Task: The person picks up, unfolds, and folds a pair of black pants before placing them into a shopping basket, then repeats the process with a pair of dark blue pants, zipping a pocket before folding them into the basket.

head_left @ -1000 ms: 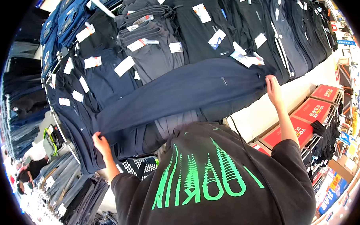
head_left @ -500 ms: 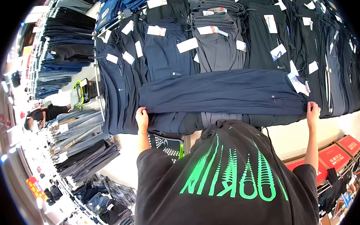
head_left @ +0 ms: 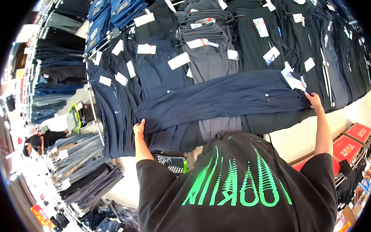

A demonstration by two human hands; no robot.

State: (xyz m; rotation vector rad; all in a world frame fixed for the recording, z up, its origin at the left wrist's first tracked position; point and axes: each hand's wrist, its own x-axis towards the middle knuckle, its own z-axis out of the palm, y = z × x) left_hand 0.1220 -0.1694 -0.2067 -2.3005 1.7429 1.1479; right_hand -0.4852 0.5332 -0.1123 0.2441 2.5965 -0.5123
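Note:
Navy trousers point(head_left: 217, 98) lie folded lengthwise across the stacks of trousers, with white tags and a zipped pocket at the right end. At their left end my left hand point(head_left: 139, 128) pinches the hem edge. My right hand point(head_left: 313, 100) grips the right end, just below the tags. The cloth between the hands is loosely wrinkled. Under and behind it are folded grey trousers point(head_left: 210, 60), navy trousers point(head_left: 157, 68) and black trousers point(head_left: 254, 40), all with tags.
Racks of hanging trousers point(head_left: 63, 63) and jeans point(head_left: 74, 148) stand on the left. A person point(head_left: 47, 140) is beside a green-edged basket point(head_left: 80, 115) there. Red boxes point(head_left: 346, 147) sit at the lower right. Below the display is a black perforated basket point(head_left: 171, 163).
Both hands still hold the navy trousers. In view, the left hand and left end sit lower, while the right hand and right end are higher and further left. The whole view has shifted.

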